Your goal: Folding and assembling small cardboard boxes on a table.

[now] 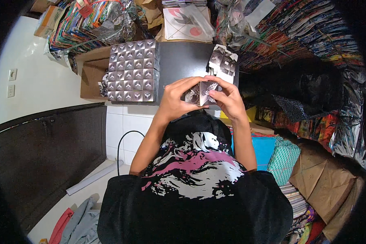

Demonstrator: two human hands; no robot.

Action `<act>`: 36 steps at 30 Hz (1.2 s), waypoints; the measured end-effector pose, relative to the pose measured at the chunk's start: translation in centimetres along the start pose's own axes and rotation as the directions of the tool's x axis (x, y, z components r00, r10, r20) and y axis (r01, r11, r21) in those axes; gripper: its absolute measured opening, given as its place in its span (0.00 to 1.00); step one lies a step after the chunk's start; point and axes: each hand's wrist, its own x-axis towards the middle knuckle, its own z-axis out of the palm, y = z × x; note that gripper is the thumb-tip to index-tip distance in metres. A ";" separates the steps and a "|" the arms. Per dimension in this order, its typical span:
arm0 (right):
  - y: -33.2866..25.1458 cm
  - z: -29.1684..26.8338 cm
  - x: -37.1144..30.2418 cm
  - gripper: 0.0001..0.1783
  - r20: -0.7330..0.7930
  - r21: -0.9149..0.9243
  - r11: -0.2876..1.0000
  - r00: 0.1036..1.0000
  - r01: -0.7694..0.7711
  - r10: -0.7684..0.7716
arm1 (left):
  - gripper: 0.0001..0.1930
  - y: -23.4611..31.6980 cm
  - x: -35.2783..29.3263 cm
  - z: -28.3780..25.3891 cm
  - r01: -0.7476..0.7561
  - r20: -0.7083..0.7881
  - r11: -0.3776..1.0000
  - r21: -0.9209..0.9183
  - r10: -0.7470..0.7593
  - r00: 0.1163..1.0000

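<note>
Both hands are closed around one small printed box (pixel 201 93), which sits in front of the person's chest, about over the near edge of the dark table (pixel 181 61); whether it also touches the table cannot be told. The left hand (pixel 173 97) grips it from the left, fingers arched over the far side and thumb underneath, while the right hand (pixel 231 101) holds the other side with its thumb pressed on a printed face. Judging by what lies about, the work is well on: a tight block of matching boxes (pixel 132 71) stands in even rows on the left of the table, and these look finished (though whether anything is inside them does not show). What seems to be left is the box in the hands, plus a small heap of loose card blanks (pixel 223 61) at the table's right edge, too overlapped to count. As for room, a bare strip of tabletop lies between the block and the blanks, the best space for setting something down. Elsewhere it is tight: a paper stack (pixel 187 24) crowds the back edge, an open carton (pixel 89 87) sits just beside the block's left, and a black bag (pixel 297 81) bulks up past the right edge.
</note>
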 end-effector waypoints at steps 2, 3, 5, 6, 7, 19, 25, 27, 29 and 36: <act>-0.1 0.5 -0.1 0.27 -0.008 -0.013 1.000 1.000 0.007 -0.007 | 0.39 -0.3 -0.3 0.0 0.021 -0.016 1.000 -0.008 -0.021 1.000; -0.2 0.7 -0.2 0.26 -0.017 -0.028 1.000 1.000 0.015 -0.015 | 0.39 -0.4 -0.4 -0.1 0.022 -0.015 1.000 -0.007 -0.022 1.000; -0.9 0.9 -0.5 0.26 -0.011 0.045 0.999 1.000 -0.015 0.016 | 0.39 -0.6 -0.4 -0.4 0.021 -0.003 1.000 -0.003 -0.021 1.000; -1.1 0.9 -0.5 0.26 -0.004 0.117 0.992 0.999 -0.046 0.047 | 0.39 -0.5 -0.4 -0.4 0.021 -0.003 1.000 -0.002 -0.021 1.000; -1.0 0.6 -0.5 0.26 -0.004 0.117 0.992 0.999 -0.045 0.046 | 0.39 -0.4 -0.4 -0.3 0.019 0.002 1.000 -0.007 -0.019 1.000; -1.6 0.6 -0.3 0.25 -0.025 -0.261 0.964 0.999 -0.052 0.047 | 0.40 -0.8 -0.6 -0.2 0.066 -0.005 0.998 -0.017 -0.066 0.998; -1.0 0.1 -0.3 0.26 0.013 -0.101 0.995 1.000 -0.018 0.019 | 0.41 -0.6 -0.4 -0.2 0.061 -0.011 0.998 -0.021 -0.061 0.998; -0.5 -0.2 -0.1 0.26 0.013 -0.153 0.987 0.999 -0.041 0.043 | 0.40 -0.4 -0.5 -0.2 0.065 -0.006 0.998 -0.019 -0.065 0.998; -0.4 -0.3 -0.1 0.26 -0.004 -0.233 0.971 0.999 -0.054 0.054 | 0.38 -0.1 -0.3 -0.2 0.027 0.039 0.999 0.045 -0.029 0.999; -0.2 -1.6 0.4 0.28 -0.051 -0.362 0.931 0.998 -0.052 0.035 | 0.30 -2.1 -0.9 1.3 0.327 -0.056 0.886 -0.329 -0.364 0.930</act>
